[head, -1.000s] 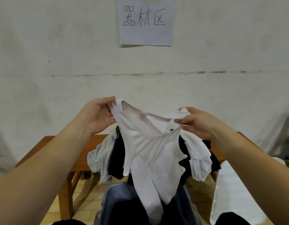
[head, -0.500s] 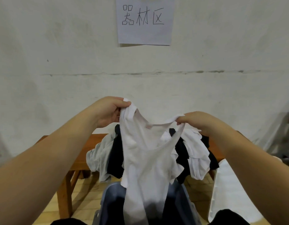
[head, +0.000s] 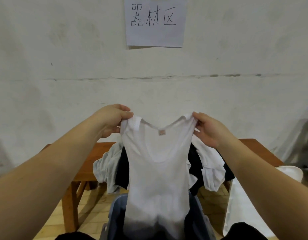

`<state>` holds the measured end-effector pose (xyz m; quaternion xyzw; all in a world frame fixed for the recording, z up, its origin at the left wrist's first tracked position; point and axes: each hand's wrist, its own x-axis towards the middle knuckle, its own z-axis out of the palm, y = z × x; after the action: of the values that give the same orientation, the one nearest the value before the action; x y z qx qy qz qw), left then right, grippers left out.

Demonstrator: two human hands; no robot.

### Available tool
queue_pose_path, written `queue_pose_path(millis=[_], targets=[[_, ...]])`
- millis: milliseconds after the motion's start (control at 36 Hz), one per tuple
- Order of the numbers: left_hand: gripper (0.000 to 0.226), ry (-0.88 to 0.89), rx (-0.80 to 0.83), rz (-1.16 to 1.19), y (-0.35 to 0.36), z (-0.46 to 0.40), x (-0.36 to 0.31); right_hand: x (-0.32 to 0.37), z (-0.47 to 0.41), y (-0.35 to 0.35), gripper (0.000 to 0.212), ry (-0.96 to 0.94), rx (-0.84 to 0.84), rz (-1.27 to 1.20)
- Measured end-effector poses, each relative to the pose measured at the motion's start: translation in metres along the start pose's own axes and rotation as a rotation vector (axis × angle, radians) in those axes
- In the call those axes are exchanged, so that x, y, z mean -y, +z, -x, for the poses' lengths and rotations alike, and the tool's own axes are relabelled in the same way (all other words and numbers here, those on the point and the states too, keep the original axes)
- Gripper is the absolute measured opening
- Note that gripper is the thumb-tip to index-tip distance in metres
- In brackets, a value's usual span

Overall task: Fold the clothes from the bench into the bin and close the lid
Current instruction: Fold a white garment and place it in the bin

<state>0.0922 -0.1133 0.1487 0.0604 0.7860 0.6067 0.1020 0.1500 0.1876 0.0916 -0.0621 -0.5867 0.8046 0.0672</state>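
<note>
A thin white shirt (head: 158, 170) hangs spread out in front of me, neckline up, with a small label at the collar. My left hand (head: 111, 122) pinches its left shoulder and my right hand (head: 208, 129) pinches its right shoulder. The shirt's lower end dangles into the open blue-grey bin (head: 198, 220) on the floor right below. Behind the shirt, a heap of grey, black and white clothes (head: 111, 167) lies on the brown wooden bench (head: 84, 172) and droops over its front edge.
A white lid (head: 243, 201) leans at the bin's right side. A paper sign (head: 155, 21) hangs on the pale wall behind the bench. The floor is yellowish wood. My dark-trousered knees (head: 245, 231) flank the bin.
My hands have drawn apart and shifted to the shoulders, so the bunched white shirt now hangs flat and stretched wide, with its hem lower in the bin.
</note>
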Motion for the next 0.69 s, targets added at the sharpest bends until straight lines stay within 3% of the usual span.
queue_pose_path(millis=[28, 83, 111, 222, 333, 444, 500, 556, 639, 694], targets=[[0.026, 0.03, 0.005, 0.046, -0.001, -0.001, -0.001, 0.0, -0.001, 0.0, 0.016, -0.057, -0.034, 0.035], [0.027, 0.087, 0.031, 0.089, -0.003, -0.001, -0.001, 0.003, 0.003, 0.001, 0.05, -0.136, -0.097, 0.154], [0.026, 0.113, 0.039, 0.086, -0.003, -0.002, 0.0, 0.004, 0.007, 0.005, 0.055, -0.186, -0.114, 0.221], [0.018, 0.188, -0.023, -0.104, 0.0, -0.001, 0.0, 0.009, 0.015, 0.016, 0.017, -0.363, -0.082, 0.364], [0.02, 0.339, -0.258, -0.631, 0.004, 0.004, -0.001, 0.014, 0.021, 0.027, 0.004, -0.454, -0.089, 0.489], [0.026, 0.52, -0.454, -0.801, 0.006, 0.01, -0.002, 0.019, 0.021, 0.028, 0.014, -0.507, -0.166, 0.571], [0.023, 0.602, -0.472, -0.749, 0.007, 0.011, -0.006, 0.022, 0.022, 0.029, 0.017, -0.535, -0.177, 0.562], [0.012, 0.609, -0.375, -0.477, 0.01, 0.011, -0.01, 0.026, 0.025, 0.035, 0.024, -0.541, -0.122, 0.527], [0.01, 0.507, -0.011, 0.061, 0.025, 0.017, -0.013, 0.03, 0.029, 0.054, 0.028, -0.546, -0.043, 0.585], [0.012, 0.47, 0.181, 0.188, 0.034, 0.02, -0.01, 0.033, 0.03, 0.069, 0.013, -0.576, -0.018, 0.648]])
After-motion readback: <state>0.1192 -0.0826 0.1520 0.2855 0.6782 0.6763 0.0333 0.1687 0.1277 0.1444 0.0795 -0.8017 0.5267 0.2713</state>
